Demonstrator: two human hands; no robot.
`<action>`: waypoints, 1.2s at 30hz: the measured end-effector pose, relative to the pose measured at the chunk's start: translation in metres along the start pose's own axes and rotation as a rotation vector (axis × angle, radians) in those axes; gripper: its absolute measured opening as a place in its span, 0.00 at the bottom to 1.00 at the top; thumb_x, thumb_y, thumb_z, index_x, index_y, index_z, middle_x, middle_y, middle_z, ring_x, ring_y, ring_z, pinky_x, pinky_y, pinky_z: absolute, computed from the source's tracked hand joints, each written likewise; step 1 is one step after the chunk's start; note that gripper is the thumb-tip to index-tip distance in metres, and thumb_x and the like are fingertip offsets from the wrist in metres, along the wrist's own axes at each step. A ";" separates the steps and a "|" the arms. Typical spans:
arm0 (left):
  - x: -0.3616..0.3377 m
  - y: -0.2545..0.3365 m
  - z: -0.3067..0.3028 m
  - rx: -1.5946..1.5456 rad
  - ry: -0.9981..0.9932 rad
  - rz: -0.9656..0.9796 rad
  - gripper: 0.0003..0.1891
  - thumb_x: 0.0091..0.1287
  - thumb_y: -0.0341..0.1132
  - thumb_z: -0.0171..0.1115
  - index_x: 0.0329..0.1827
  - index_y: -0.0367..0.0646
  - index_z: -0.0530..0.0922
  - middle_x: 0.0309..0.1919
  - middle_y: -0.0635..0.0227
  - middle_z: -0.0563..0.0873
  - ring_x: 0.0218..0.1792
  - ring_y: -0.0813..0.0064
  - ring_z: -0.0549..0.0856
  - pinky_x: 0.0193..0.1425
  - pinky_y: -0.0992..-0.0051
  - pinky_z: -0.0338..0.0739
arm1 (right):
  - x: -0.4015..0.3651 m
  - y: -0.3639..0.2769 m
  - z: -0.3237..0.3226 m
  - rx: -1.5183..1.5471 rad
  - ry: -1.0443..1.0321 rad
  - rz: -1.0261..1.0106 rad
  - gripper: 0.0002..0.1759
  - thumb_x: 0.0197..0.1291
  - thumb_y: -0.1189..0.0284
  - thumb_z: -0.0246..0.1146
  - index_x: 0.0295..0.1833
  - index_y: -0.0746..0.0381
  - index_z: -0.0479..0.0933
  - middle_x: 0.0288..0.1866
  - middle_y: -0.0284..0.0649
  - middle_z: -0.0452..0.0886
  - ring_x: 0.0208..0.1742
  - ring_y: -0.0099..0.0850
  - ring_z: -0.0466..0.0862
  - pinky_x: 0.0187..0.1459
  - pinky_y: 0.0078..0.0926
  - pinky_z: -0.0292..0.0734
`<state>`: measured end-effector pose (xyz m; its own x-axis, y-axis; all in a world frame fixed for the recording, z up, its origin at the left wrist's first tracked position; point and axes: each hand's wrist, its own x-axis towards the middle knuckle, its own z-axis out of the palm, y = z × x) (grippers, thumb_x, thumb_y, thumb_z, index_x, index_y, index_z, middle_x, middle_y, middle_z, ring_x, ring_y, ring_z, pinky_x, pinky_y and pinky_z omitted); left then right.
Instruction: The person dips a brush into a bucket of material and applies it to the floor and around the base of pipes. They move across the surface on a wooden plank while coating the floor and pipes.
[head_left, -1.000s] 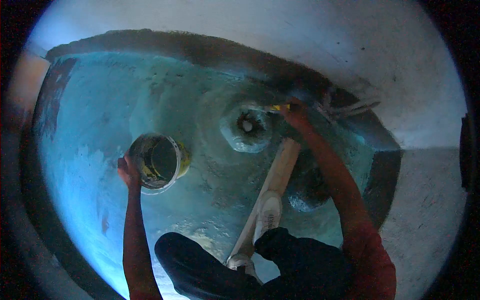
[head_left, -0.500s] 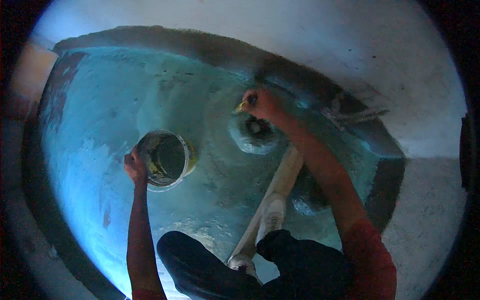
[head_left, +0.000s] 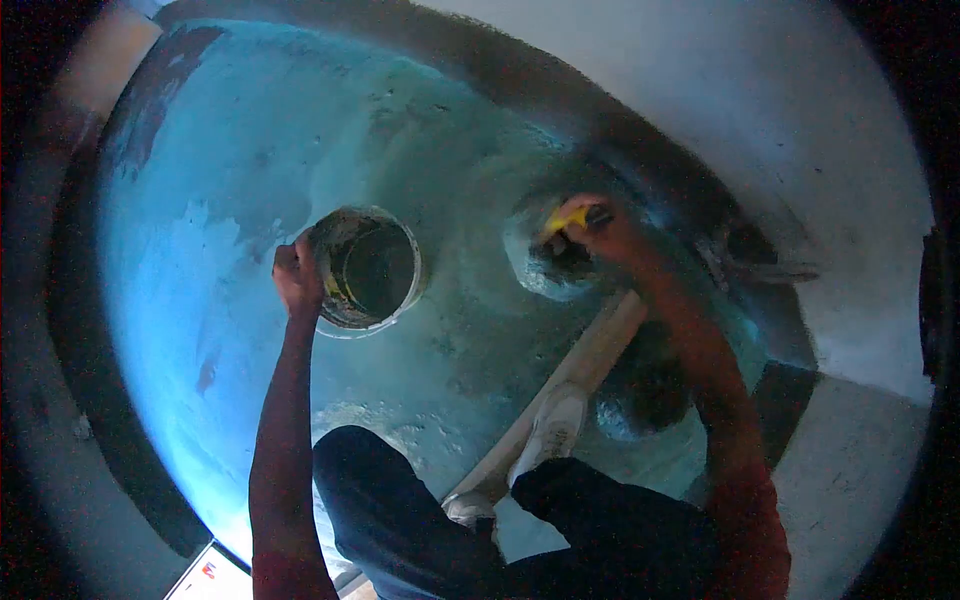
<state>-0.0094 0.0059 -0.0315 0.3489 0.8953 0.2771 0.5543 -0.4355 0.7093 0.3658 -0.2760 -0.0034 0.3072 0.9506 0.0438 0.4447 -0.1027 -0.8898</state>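
My left hand [head_left: 298, 275] grips the left rim of a round bucket [head_left: 418, 262], which stands tilted a little on the wet, blue-green floor [head_left: 440, 215]. Grey-brown residue coats the bucket's inner wall. My right hand [head_left: 605, 228] is closed around a small tool with a yellow part [head_left: 567, 220]; fingers and blur hide its exact kind. It is held over the dark middle of a round, pale-edged hollow [head_left: 550, 285] in the floor, and the hand covers part of that hollow.
My shoes [head_left: 553, 425] rest on a long wooden plank [head_left: 590, 350] crossing the floor. A second dark hollow [head_left: 650, 395] lies right of the plank. A dark band [head_left: 480, 50] borders the pale wall. A white object [head_left: 212, 575] shows at bottom left.
The view has shifted, so bucket and hollow appear further right. My right hand has moved down over the hollow with the yellow tool. My left hand keeps its grip on the bucket.
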 end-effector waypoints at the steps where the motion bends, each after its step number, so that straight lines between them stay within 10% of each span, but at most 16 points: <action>1: 0.000 0.004 -0.001 0.002 0.011 0.030 0.21 0.69 0.44 0.53 0.30 0.30 0.75 0.22 0.53 0.76 0.26 0.64 0.73 0.34 0.63 0.69 | 0.001 0.013 -0.008 -0.065 0.078 0.021 0.11 0.49 0.72 0.70 0.40 0.60 0.79 0.39 0.35 0.82 0.44 0.27 0.81 0.49 0.27 0.75; 11: 0.000 -0.010 0.003 0.056 0.017 -0.058 0.17 0.70 0.40 0.52 0.35 0.31 0.77 0.26 0.53 0.80 0.27 0.64 0.76 0.33 0.64 0.70 | 0.012 0.065 -0.021 -0.691 0.469 0.126 0.12 0.48 0.72 0.71 0.38 0.62 0.78 0.35 0.38 0.82 0.36 0.26 0.81 0.40 0.26 0.78; 17: 0.001 -0.006 0.002 -0.056 -0.002 -0.097 0.19 0.68 0.45 0.54 0.38 0.34 0.80 0.24 0.52 0.76 0.29 0.61 0.76 0.36 0.62 0.71 | 0.006 0.013 0.007 -0.132 0.150 -0.255 0.14 0.42 0.76 0.71 0.38 0.61 0.80 0.39 0.40 0.84 0.40 0.31 0.83 0.47 0.29 0.77; 26: 0.004 -0.034 0.011 -0.028 -0.023 -0.171 0.21 0.66 0.49 0.53 0.40 0.37 0.81 0.31 0.52 0.79 0.36 0.53 0.79 0.41 0.61 0.71 | -0.013 -0.023 0.016 -0.275 -0.644 -0.255 0.14 0.40 0.73 0.70 0.38 0.55 0.80 0.36 0.36 0.83 0.37 0.34 0.82 0.40 0.34 0.77; 29: 0.003 0.001 -0.002 0.086 -0.035 -0.142 0.22 0.65 0.49 0.54 0.40 0.36 0.81 0.31 0.51 0.79 0.35 0.54 0.80 0.41 0.61 0.72 | 0.001 -0.019 0.020 -0.080 -0.697 -0.099 0.15 0.42 0.74 0.71 0.39 0.58 0.80 0.43 0.40 0.83 0.47 0.34 0.82 0.52 0.33 0.75; 36: 0.002 -0.001 0.003 -0.033 -0.027 -0.247 0.17 0.65 0.46 0.54 0.41 0.40 0.83 0.34 0.48 0.80 0.37 0.50 0.80 0.43 0.61 0.72 | 0.070 0.004 0.007 -0.200 -0.107 0.035 0.11 0.44 0.75 0.71 0.36 0.59 0.79 0.39 0.37 0.83 0.43 0.29 0.82 0.48 0.32 0.76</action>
<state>-0.0073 0.0079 -0.0337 0.2262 0.9712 0.0754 0.6007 -0.2000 0.7741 0.3835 -0.2081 -0.0069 0.2386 0.9702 -0.0433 0.5968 -0.1816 -0.7815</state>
